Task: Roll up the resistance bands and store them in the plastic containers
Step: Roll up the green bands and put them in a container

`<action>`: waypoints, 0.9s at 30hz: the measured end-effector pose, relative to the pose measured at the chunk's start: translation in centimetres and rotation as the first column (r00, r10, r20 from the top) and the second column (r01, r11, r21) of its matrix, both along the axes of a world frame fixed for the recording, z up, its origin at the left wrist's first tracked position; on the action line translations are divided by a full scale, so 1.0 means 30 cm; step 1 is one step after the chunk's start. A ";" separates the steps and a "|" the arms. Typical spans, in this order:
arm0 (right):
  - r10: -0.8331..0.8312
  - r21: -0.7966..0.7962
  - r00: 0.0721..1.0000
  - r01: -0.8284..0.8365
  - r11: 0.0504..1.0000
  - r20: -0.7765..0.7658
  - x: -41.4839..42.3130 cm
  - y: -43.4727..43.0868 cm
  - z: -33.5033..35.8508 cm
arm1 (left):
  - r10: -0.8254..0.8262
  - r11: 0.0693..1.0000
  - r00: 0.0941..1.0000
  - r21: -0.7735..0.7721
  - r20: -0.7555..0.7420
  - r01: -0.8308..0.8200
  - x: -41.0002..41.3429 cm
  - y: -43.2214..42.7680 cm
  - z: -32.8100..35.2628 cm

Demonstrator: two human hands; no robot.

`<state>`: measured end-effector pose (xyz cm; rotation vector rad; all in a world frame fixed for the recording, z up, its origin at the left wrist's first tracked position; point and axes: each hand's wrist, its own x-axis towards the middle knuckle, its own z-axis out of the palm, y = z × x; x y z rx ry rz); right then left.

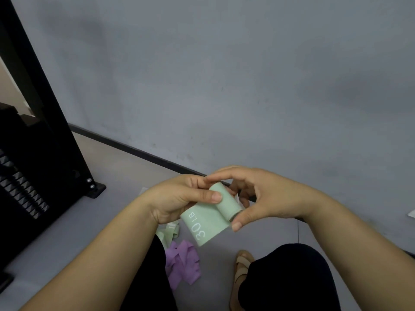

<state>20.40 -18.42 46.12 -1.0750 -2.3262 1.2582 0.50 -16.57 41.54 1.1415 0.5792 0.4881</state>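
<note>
Down on a pale grey floor (107, 223) now, hard against a grey wall (224, 75) with a dark skirting strip (139, 151) running along its foot, and a black metal frame (40, 113) bolted at its base on the left. Count the bands: three in sight. One green band (210, 217), marked 30 LB in white, is up in both hands, most of it wound into a tight roll with a flat tail hanging loose toward the camera. A second green band (168, 232) lies crumpled on the floor just below the left wrist, and one purple band (183, 263) sits in a heap beside it, between the person's dark-trousered knees. The left hand (177, 198) has thumb and fingers clamped on the near end of the roll; the right hand (262, 196) arches over the far end, fingers curled and closed on it, thumb pressing the roll's edge. One foot in a tan sandal (241, 268) shows on the floor beneath the hands. White scraps peek out behind the left hand; what they are I cannot tell.
</note>
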 end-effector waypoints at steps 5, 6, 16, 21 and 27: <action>0.026 0.075 0.995 -0.033 0.997 0.098 -0.003 -0.008 0.014 | -0.051 0.999 0.998 -0.015 0.022 0.051 0.000 -0.007 -0.014; 0.028 0.100 0.994 -0.039 0.994 0.109 -0.005 -0.011 0.012 | -0.046 0.999 0.999 -0.016 0.021 0.046 0.000 -0.010 -0.015; -0.031 0.257 0.990 -0.006 0.966 0.138 -0.012 -0.022 0.001 | 0.008 1.000 1.000 -0.016 0.013 -0.008 -0.004 -0.014 -0.019; -0.093 0.257 0.989 0.061 0.965 0.115 0.000 -0.022 -0.014 | 0.021 0.999 0.995 0.045 -0.100 -0.016 -0.012 -0.029 -0.027; -0.093 0.212 0.991 0.071 0.975 0.094 0.008 -0.020 -0.018 | 0.048 0.997 0.981 0.068 -0.190 -0.036 -0.014 -0.036 -0.021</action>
